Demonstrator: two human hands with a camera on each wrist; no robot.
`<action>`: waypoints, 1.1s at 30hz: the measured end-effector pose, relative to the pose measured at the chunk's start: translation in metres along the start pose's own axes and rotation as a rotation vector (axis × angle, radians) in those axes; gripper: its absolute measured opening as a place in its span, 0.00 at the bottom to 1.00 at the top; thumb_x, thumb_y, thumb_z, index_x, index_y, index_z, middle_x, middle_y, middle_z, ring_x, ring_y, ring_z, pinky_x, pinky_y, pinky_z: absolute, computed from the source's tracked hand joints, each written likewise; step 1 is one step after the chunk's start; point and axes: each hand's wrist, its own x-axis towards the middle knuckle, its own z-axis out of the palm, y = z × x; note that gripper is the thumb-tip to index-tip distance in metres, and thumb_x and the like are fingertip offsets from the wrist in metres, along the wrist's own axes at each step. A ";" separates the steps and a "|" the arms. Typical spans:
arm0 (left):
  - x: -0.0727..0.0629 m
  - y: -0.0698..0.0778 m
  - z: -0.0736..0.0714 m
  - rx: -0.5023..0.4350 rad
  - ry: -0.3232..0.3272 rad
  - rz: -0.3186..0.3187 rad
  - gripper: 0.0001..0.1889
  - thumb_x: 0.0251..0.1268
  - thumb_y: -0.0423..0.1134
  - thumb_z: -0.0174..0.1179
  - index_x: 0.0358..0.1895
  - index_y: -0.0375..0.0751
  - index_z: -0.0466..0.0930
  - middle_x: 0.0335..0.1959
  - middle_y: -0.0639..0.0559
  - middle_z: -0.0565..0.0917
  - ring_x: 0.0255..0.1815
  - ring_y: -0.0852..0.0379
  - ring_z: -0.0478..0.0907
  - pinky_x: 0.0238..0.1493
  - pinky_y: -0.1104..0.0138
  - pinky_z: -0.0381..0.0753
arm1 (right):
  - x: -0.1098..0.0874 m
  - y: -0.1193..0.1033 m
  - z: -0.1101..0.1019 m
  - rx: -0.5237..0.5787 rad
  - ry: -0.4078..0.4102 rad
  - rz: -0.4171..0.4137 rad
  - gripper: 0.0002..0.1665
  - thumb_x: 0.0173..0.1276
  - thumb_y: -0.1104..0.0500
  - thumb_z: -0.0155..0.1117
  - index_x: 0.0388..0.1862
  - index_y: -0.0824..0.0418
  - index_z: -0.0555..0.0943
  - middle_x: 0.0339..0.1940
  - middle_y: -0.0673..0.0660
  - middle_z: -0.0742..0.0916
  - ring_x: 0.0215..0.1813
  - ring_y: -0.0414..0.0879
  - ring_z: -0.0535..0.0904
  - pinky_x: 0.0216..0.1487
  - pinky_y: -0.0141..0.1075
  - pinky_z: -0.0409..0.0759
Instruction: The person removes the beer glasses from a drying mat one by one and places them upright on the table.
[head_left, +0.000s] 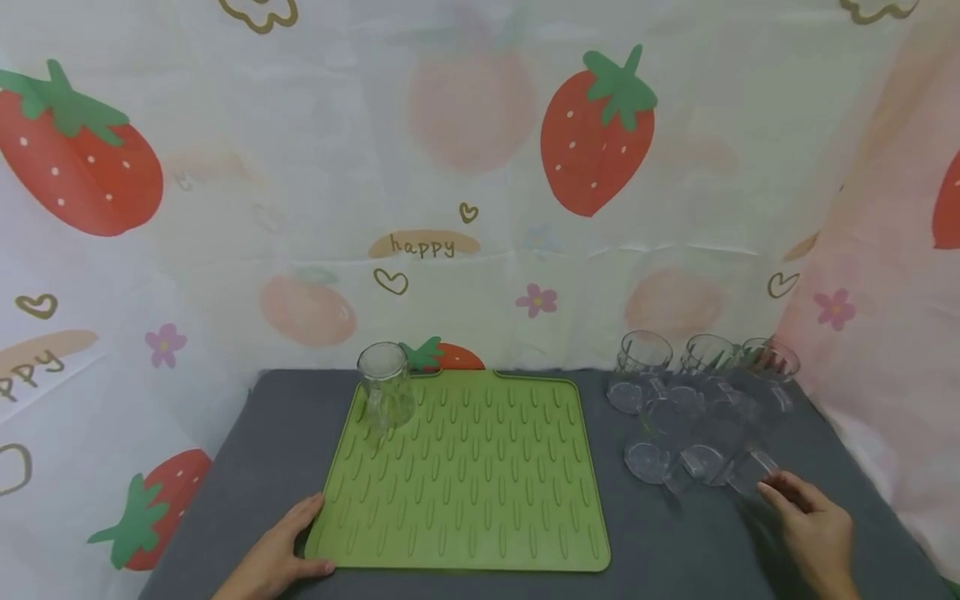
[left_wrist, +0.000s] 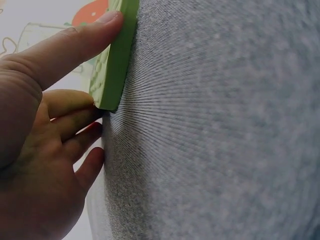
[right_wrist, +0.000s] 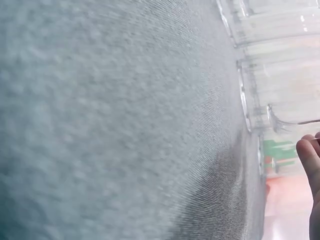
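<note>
A green ridged mat lies on the grey table. My left hand rests at its front left corner, thumb along the front edge and fingers by the left edge. In the left wrist view, the thumb touches the mat's edge. One clear glass mug stands on the mat's back left corner. At the right, my right hand has curled fingers at the handle of the nearest clear glass mug and pinches it. Only those fingertips show at the right wrist view's edge.
Several clear glass mugs stand close together in rows on the right of the table, overlapping in view. Grey cloth covers the table. Behind and at both sides hangs a white curtain with strawberry prints.
</note>
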 end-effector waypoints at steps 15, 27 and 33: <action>-0.002 0.002 0.000 -0.004 0.023 -0.011 0.56 0.45 0.53 0.76 0.75 0.30 0.55 0.74 0.25 0.56 0.72 0.24 0.53 0.61 0.35 0.66 | -0.004 -0.005 -0.002 -0.051 -0.012 0.010 0.16 0.57 0.66 0.74 0.43 0.73 0.84 0.23 0.22 0.79 0.29 0.17 0.77 0.32 0.12 0.74; -0.002 0.001 -0.001 -0.003 0.017 -0.025 0.58 0.43 0.53 0.76 0.75 0.30 0.54 0.74 0.25 0.55 0.72 0.23 0.53 0.60 0.35 0.66 | -0.002 -0.026 -0.020 -0.001 0.061 0.057 0.20 0.59 0.64 0.73 0.50 0.70 0.84 0.27 0.22 0.81 0.32 0.16 0.78 0.34 0.10 0.73; 0.000 0.000 0.000 -0.002 0.014 -0.019 0.58 0.42 0.53 0.77 0.75 0.30 0.55 0.74 0.26 0.56 0.73 0.24 0.53 0.62 0.36 0.65 | 0.006 -0.047 -0.029 0.001 0.095 0.073 0.22 0.61 0.60 0.72 0.53 0.68 0.83 0.28 0.22 0.81 0.32 0.18 0.78 0.33 0.10 0.71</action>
